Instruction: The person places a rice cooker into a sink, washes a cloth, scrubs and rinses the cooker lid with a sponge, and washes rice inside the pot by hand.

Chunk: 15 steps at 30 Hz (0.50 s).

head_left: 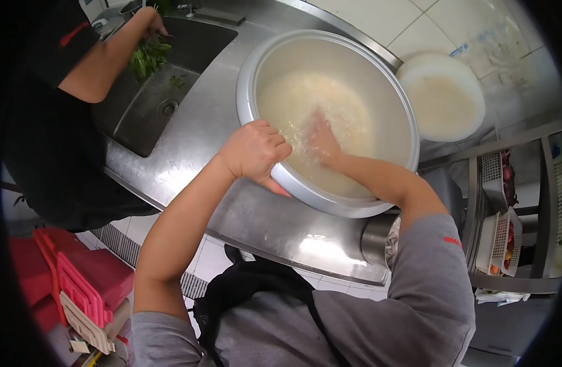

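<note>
A large silver pot [409,116] with a thick rolled rim stands on the steel counter, tilted toward the camera. Cloudy whitish water [354,116] fills its lower part; pale stuff that looks like rice lies under it. My left hand [256,151] is closed round the near left part of the rim, thumb on the outside. Inside the pot, my right hand [323,142] is dipped in the water, which splashes around it. Its fingers are under the surface and blurred, so their pose is hidden.
At the left, another person's hand [151,23] is at green leaves [149,58] in a sink [128,125]. A white round tub [446,98] of cloudy liquid stands right of the pot. A steel container [379,238] sits by my right arm. Shelves [476,214] hold baskets; red bins [103,269] stand lower left.
</note>
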### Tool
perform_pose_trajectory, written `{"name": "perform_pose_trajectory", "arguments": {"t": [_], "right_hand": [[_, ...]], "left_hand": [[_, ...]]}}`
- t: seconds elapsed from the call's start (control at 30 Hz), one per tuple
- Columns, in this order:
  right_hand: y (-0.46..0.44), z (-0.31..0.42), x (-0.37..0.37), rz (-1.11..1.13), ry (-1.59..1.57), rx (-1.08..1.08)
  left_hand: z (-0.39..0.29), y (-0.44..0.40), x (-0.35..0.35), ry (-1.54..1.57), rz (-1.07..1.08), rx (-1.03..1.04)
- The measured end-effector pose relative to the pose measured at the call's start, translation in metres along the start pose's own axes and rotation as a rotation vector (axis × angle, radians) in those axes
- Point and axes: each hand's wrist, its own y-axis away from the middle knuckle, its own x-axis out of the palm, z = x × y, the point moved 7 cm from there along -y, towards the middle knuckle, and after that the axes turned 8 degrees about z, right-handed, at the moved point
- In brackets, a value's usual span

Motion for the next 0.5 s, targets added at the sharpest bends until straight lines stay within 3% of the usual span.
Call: {"name": "perform_pose_trajectory", "arguments": {"t": [0.03, 0.1, 0.13, 0.2, 0.3, 0.33, 0.4, 0.43, 0.5], "right_hand": [[-0.002, -0.002, 0.002, -0.003, 0.003, 0.001], [-0.003, -0.036, 0.006, -0.379, -1.058, 0.197], [-0.015, -0.042, 0.01, -0.387, -1.055, 0.195], [-0.036, -0.067, 0.033, -0.221, -0.949, 0.648], [-0.038, -0.048, 0.001, -0.244, -0.779, 0.725], [-0.038, -0.041, 0.004, -0.247, -0.769, 0.732], [-0.041, 0.0, -0.004, -0.349, -0.384, 0.451], [-0.032, 0.006, -0.007, -0.35, -0.382, 0.453], [-0.02, 0.029, -0.024, -0.263, -0.636, 0.111]], "left_hand": [[-0.002, 0.0, 0.001, -0.004, -0.002, -0.001], [-0.01, 0.0, 0.004, -0.026, -0.047, 0.006], [-0.021, 0.0, 0.01, -0.046, -0.045, -0.032], [-0.059, -0.005, 0.025, -0.107, -0.024, -0.147], [-0.118, -0.028, 0.052, -0.163, 0.083, -0.336], [-0.133, -0.04, 0.064, -0.124, 0.152, -0.381], [-0.162, -0.058, 0.088, -0.09, 0.218, -0.426], [-0.179, -0.065, 0.102, -0.18, 0.238, -0.392], [-0.186, -0.067, 0.101, -0.277, 0.256, -0.362]]}}
